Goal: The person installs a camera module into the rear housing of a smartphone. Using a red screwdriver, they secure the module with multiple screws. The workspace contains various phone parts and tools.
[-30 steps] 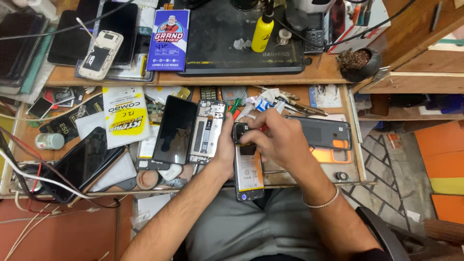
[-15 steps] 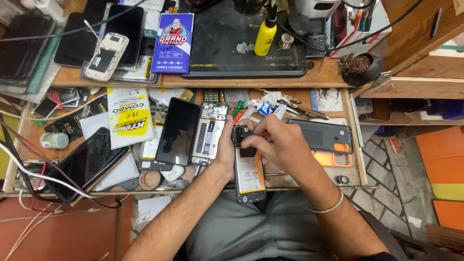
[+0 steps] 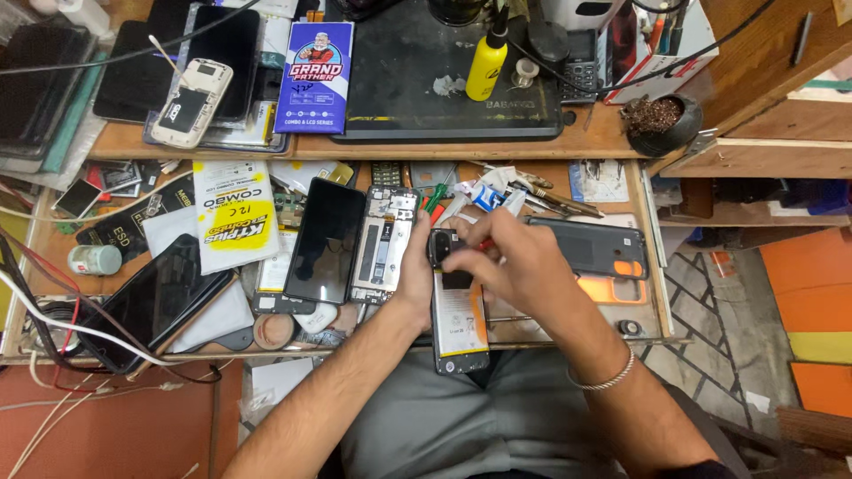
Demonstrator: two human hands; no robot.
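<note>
The opened phone [image 3: 460, 310] is a slim dark slab with its back cover off, showing a pale battery pack along its lower half and a black camera block at its 12 o'clock end. It lies lengthwise, running from 12 to 6 o'clock, its lower end jutting past the front edge of the drawer. Fingers partly hide its top end.

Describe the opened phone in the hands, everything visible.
The opened phone lies lengthwise, back cover off, its lower end past the drawer edge over the lap. A pale battery with a yellow-orange patch fills its middle; dark parts sit at the top. The left hand grips its left edge near the top, and the right hand covers the upper end, fingertips on the dark parts.
</note>
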